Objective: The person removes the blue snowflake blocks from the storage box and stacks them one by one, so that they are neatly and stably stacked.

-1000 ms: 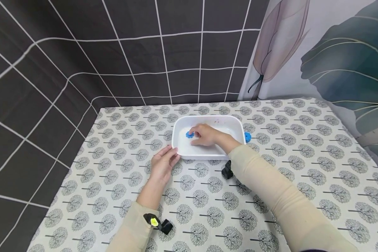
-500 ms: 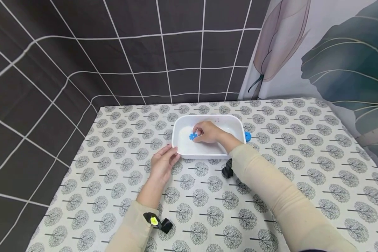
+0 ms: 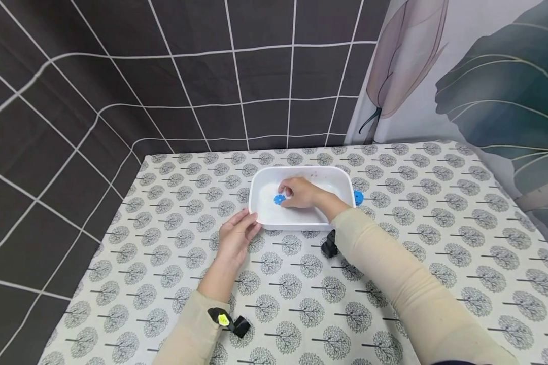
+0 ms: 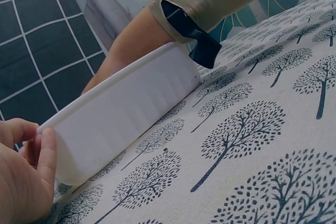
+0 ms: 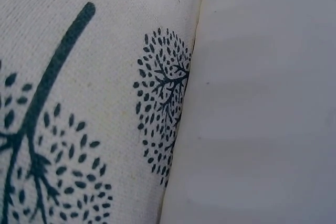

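Observation:
A white rectangular plastic tray (image 3: pixel 301 227) stands on the table. My right hand (image 3: pixel 301 192) reaches into it, thumb and index finger pinching a small blue notched disc (image 3: pixel 278 199) close over the tray floor, left of the middle. My left hand (image 3: pixel 235 235) holds the tray's near left corner. In the left wrist view, the thumb of my left hand (image 4: pixel 26 171) lies on the outer wall and a finger is at the rim. The right wrist view shows only the tray's outer wall (image 5: pixel 262 103) and the cloth; the right hand is hidden there.
Another blue notched disc (image 3: pixel 358 197) lies on the table against the tray's right side. A cloth with a tree print (image 3: pixel 310 314) covers the table. Dark grid-patterned fabric (image 3: pixel 210 91) hangs behind, beside a floral curtain (image 3: pixel 484 76).
The right fingers came together on the blue disc, which moved slightly right and toward me and is now tilted to show its face. My left hand and the tray have stayed in place.

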`<state>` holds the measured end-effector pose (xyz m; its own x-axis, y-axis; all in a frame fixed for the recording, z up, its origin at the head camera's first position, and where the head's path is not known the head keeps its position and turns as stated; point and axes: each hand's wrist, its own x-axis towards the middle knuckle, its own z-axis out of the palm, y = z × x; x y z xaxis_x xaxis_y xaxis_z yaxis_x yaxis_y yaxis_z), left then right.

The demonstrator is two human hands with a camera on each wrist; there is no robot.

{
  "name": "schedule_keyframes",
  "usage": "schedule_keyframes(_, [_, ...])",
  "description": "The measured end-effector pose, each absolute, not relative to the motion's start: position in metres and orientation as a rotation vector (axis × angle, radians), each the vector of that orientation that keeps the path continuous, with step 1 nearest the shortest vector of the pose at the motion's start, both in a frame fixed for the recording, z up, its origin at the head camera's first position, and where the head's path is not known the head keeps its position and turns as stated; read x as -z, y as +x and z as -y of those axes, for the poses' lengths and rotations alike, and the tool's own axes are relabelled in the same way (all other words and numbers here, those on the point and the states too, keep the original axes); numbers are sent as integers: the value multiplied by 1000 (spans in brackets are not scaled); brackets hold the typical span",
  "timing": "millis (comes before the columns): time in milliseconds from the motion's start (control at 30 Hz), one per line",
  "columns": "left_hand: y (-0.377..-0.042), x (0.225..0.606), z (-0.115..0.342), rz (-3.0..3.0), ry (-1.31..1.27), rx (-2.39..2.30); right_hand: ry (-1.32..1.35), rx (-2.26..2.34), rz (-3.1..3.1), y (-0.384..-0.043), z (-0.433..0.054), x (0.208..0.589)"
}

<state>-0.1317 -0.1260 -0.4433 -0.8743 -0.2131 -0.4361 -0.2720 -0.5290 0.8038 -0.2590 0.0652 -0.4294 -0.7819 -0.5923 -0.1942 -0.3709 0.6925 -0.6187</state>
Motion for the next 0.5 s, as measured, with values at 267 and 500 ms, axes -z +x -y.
schedule_keyframes(267, [-134, 444, 125, -1517, -767, -2600, -728, 779, -2519, -258, -65, 427])
schedule_keyframes(500, [-133, 445, 127, -1510, -781, -2588, -722, 817, -2519, -257, -65, 426])
